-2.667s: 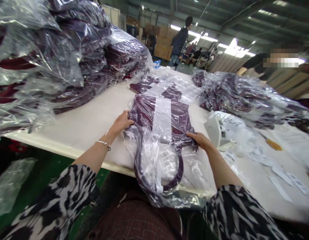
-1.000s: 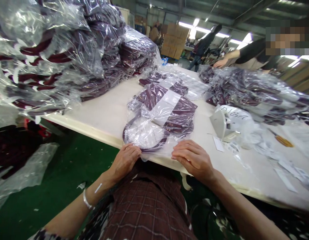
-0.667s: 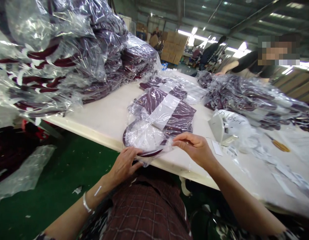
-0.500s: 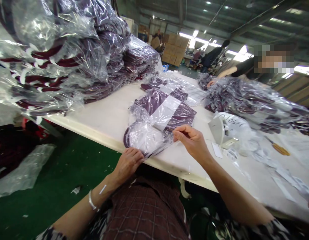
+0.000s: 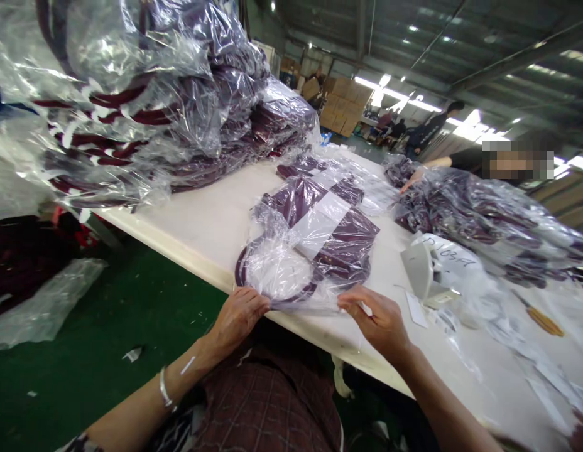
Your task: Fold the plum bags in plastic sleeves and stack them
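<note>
A dark purple bag sealed in a clear plastic bag lies on the white table, its looped handles toward me at the table's near edge. My left hand pinches the plastic's near left corner at the edge. My right hand pinches the plastic's near right corner, fingers closed on the film. A bracelet sits on my left wrist.
A tall heap of bagged purple bags fills the table's left. More bagged bags lie at the right, where another person's hand reaches. A white tape dispenser, paper tags and a yellow-handled tool lie at right. Loose plastic lies on the green floor.
The bagged bag was drawn toward the table's near edge. My hands moved from its sides to the plastic's open near end, and my right hand lifted the film, then lowered it.
</note>
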`<act>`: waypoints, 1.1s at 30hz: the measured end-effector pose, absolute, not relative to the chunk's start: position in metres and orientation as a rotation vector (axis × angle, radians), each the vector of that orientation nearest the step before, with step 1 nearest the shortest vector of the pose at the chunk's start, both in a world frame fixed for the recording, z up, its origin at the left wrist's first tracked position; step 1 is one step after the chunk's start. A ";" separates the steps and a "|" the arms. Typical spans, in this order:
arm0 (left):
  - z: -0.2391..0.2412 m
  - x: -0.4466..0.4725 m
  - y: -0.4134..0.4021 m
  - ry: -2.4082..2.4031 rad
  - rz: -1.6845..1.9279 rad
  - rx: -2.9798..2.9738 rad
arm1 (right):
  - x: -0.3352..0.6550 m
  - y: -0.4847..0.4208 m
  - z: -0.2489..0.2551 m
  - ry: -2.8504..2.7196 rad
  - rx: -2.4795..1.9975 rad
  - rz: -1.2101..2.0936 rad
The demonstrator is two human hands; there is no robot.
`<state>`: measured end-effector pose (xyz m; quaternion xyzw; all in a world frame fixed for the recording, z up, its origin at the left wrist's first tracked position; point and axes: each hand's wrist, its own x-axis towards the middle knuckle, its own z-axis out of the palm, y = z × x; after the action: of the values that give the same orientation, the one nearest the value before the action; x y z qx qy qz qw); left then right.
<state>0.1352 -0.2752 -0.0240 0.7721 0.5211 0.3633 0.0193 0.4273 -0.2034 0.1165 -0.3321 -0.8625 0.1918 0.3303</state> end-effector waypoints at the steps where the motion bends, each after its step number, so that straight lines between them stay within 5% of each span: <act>1: -0.025 0.136 -0.275 1.620 1.165 2.372 | 0.426 -0.202 0.116 -2.229 -0.880 0.475; 12: -0.014 0.143 -0.258 2.033 1.045 2.122 | 0.324 -0.041 0.044 -2.354 -1.199 0.380; 20: 0.003 0.130 -0.247 1.960 0.777 2.135 | 0.321 -0.020 -0.003 -2.088 -1.397 0.569; 26: 0.051 0.126 -0.143 1.818 0.779 2.383 | 0.319 -0.015 -0.004 -2.021 -1.438 0.722; 33: 0.039 0.138 -0.043 1.805 0.446 2.386 | 0.319 -0.017 0.004 -2.128 -1.465 0.651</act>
<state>0.1382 -0.0427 0.0395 0.7874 0.5957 0.1472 0.0581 0.3193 -0.0173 0.0038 -0.5344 -0.7760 0.2374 0.2364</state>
